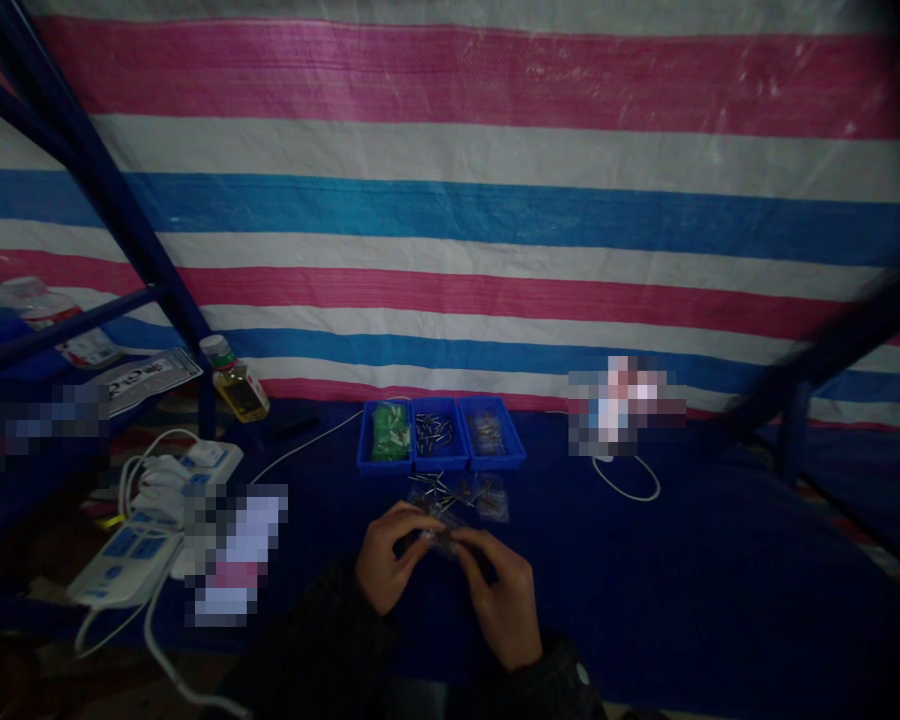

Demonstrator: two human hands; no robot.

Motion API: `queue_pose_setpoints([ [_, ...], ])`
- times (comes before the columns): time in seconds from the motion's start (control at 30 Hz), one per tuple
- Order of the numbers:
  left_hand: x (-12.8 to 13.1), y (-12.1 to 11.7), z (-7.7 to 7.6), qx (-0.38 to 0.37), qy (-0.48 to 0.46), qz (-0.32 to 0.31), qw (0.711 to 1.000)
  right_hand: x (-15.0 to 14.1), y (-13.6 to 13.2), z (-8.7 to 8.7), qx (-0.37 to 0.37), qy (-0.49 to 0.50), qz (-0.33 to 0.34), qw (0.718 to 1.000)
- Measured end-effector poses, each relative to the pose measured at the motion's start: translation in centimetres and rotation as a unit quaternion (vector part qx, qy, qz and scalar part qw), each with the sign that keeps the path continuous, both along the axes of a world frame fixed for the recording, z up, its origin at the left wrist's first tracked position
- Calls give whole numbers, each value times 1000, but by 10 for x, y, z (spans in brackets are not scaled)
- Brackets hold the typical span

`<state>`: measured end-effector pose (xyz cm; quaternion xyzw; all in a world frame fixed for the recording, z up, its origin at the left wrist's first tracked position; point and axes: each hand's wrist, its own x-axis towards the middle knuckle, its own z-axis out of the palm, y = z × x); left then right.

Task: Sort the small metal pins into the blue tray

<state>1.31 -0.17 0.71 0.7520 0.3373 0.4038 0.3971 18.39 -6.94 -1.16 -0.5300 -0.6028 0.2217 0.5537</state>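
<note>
Currently | left hand (pixel 391 556), right hand (pixel 499 598) clamped on clear packet (pixel 441 535) | blue trays (pixel 441 436) beyond

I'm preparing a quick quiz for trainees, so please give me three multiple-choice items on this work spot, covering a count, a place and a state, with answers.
1. How many blue trays stand in the row?
A two
B three
C four

2. Which tray holds the metal pins?
A left
B middle
C right

3. What are the left hand and right hand doing?
A holding a small clear bag together
B resting flat, apart
C gripping a bottle

Answers:
1 B: three stand side by side.
2 B: the pins lie in the middle tray, beside green packets.
3 A: both hands meet around the bag.
</note>
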Motion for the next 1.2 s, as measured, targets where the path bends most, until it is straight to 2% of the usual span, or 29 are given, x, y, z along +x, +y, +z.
queue_pose_setpoints([
  [0.23, 0, -1, 6, 55, 39, 22, 998, -2, 1, 7, 23, -28, -18, 999],
  [0.5, 5, -6, 2, -30, 3, 44, 999, -4, 0, 0, -19, 8, -1, 1000],
  [0.77, 0, -1, 7, 37, 0, -32, 999, -1, -2, 8, -3, -4, 5, 1000],
  [1.03, -2, 3, -2, 57, 2, -2, 998, 0, -2, 2, 4, -1, -4, 1000],
  [1.2, 0, 2, 0, 65, 3, -3, 998, 0, -1, 6, 20, -11, -6, 1000],
])
